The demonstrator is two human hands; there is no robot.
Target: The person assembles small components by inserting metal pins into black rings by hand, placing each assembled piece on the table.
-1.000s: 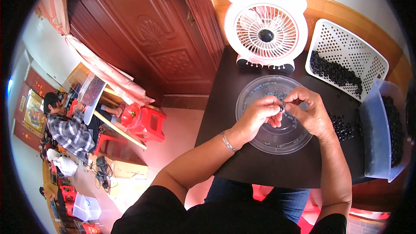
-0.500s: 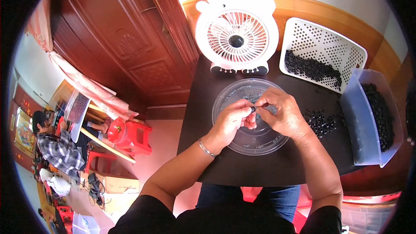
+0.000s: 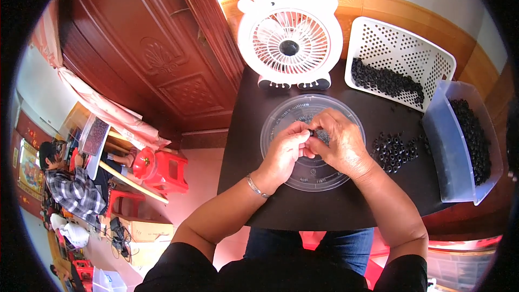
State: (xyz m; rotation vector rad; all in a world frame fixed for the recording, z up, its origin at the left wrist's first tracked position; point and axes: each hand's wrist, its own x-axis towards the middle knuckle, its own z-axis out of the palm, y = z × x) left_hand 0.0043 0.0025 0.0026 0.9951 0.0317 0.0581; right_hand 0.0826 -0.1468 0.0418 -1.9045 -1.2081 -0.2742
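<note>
My left hand point(image 3: 283, 152) pinches a small black ring-shaped part point(image 3: 310, 132) between thumb and fingers. Right against it, my right hand point(image 3: 343, 144) has its fingertips pressed together; whatever they hold is too small to make out. Both hands are above a round clear plastic tray point(image 3: 312, 181). Small clear or greyish pieces point(image 3: 307, 117) lie in that tray, partly covered by my hands. To the right of my right hand, a loose pile of black ring-shaped parts point(image 3: 394, 152) is spread on the dark table point(image 3: 257, 197).
A white animal-shaped fan point(image 3: 289, 48) stands behind the tray. At the back right is a white perforated basket point(image 3: 439, 66) partly filled with black parts; a translucent bluish bin point(image 3: 447, 146) at right holds more. Far left, a person point(image 3: 75, 178) sits near red stools point(image 3: 166, 172).
My right hand's fingers have closed in over the black part, which is now more covered. The whole view has shifted slightly; the pile and containers look unchanged.
</note>
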